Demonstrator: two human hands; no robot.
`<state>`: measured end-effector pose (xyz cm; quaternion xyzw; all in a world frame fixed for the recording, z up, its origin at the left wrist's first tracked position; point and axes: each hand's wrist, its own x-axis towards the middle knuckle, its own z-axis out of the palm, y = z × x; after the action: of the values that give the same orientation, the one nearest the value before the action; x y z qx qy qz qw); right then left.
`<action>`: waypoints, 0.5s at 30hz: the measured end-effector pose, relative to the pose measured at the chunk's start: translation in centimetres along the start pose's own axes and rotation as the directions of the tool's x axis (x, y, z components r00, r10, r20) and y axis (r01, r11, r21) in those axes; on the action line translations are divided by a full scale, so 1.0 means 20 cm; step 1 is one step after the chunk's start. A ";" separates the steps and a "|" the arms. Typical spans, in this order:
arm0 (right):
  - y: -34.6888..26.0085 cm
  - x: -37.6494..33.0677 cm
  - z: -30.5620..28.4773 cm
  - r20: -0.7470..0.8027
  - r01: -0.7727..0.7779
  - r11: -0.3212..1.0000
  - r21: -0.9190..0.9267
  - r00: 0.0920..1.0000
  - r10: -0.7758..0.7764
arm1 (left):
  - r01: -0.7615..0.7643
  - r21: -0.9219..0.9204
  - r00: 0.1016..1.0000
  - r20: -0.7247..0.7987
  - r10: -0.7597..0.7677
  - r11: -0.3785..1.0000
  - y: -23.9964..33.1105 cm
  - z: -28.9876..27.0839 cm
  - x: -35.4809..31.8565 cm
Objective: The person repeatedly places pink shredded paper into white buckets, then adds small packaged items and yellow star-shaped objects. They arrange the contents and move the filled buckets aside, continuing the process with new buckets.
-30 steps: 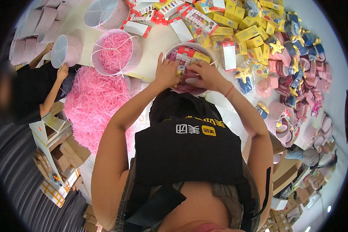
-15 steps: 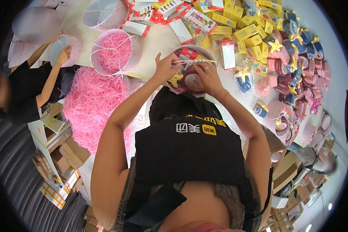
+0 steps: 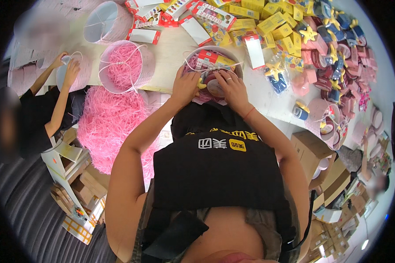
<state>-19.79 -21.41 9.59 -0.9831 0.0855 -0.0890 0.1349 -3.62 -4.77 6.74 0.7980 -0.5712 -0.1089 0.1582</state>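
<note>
In front of me a pale pink round bucket (image 3: 238, 59) holds pink shredded paper, a red-and-white box (image 3: 208, 58), a round dark-red tin (image 3: 216, 89) and a yellow plush star (image 3: 201, 83). Its white cord handle (image 3: 213, 68), strung with small beads, lies across the top. My left hand (image 3: 185, 89) closes over the near left rim, fingertips beside the star. Over the near right rim, my right hand (image 3: 234, 91) has its bent fingers reaching in above the tin. Both thumbs are mostly hidden.
Left stand a bucket of pink shreds (image 3: 126, 65) and another bucket (image 3: 108, 23). A big heap of shreds (image 3: 112, 127) sits below the table edge. Boxes (image 3: 272, 23), tins and plush stars pile up right. A co-worker's hands (image 3: 70, 70) hold a bucket at far left.
Both hands have let go of the raised cord handle and come down onto the bucket's near sides. The cord now lies lower over the contents. The co-worker's hands shifted on their bucket.
</note>
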 end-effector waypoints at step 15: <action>-0.04 -0.08 0.03 -0.123 -0.094 0.982 0.162 0.986 0.115 | -0.032 0.001 0.995 -0.098 0.032 0.999 0.01 -0.01 0.27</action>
<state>-21.18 -20.28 9.06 -0.9557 0.1387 -0.1531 0.2098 -1.97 -9.96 7.05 0.7930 -0.5756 -0.0672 0.1881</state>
